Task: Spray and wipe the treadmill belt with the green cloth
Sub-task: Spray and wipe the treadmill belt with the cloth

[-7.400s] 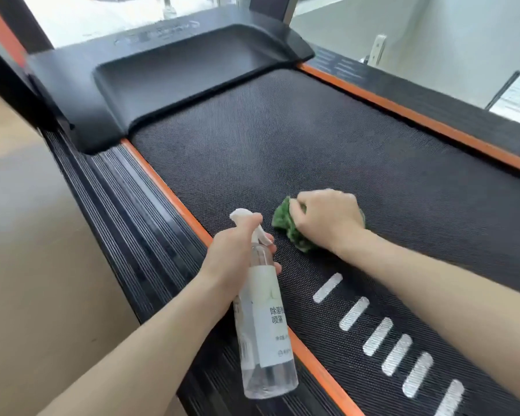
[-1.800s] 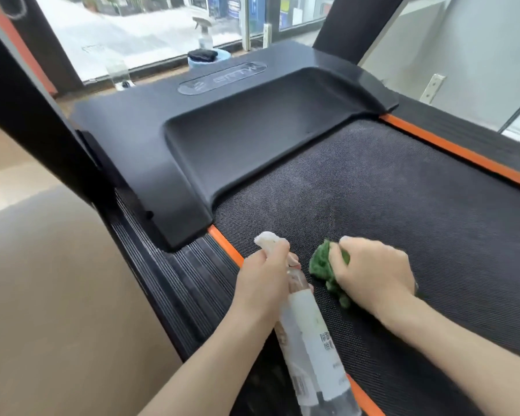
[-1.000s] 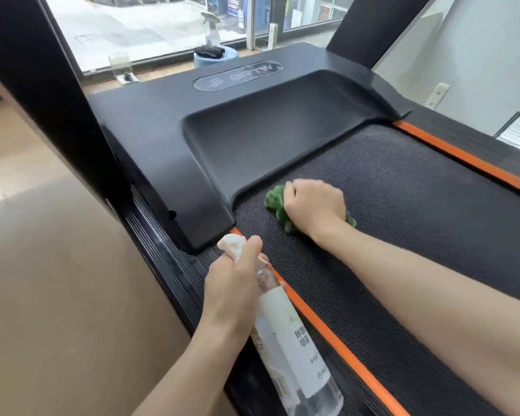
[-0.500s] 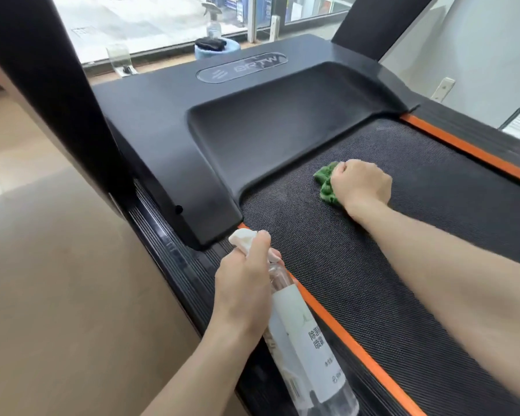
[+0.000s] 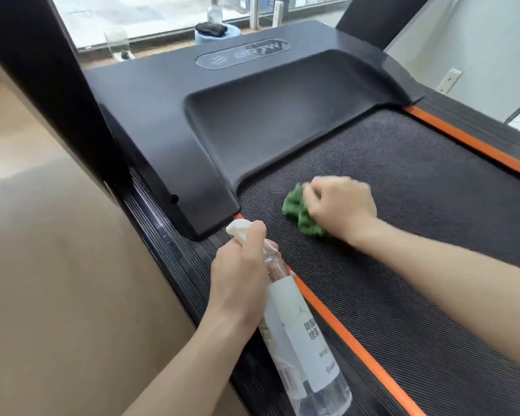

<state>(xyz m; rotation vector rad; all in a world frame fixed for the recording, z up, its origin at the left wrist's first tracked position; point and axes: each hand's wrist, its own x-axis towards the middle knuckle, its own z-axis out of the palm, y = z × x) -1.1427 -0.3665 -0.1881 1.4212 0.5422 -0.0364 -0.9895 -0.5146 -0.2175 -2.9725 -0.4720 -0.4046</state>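
The black textured treadmill belt (image 5: pixel 403 181) runs from the motor cover toward the lower right. My right hand (image 5: pixel 339 205) grips the bunched green cloth (image 5: pixel 300 213) and presses it on the belt near its front left corner; the hand is motion-blurred. My left hand (image 5: pixel 237 274) grips the neck of a clear spray bottle (image 5: pixel 306 334) with a white label and white nozzle, held tilted over the left orange strip (image 5: pixel 342 334), nozzle pointing up and left.
The black motor cover (image 5: pixel 252 109) sits just ahead of the cloth. Ribbed black side rails (image 5: pixel 174 244) border the belt, with an orange strip (image 5: pixel 475 145) on the right. A black upright (image 5: pixel 36 70) rises at left. A window sill with a blue container (image 5: pixel 219 31) lies beyond.
My right hand has dragged the cloth back toward me and to the left from the belt's front edge. The left hand with the bottle has stayed roughly in place.
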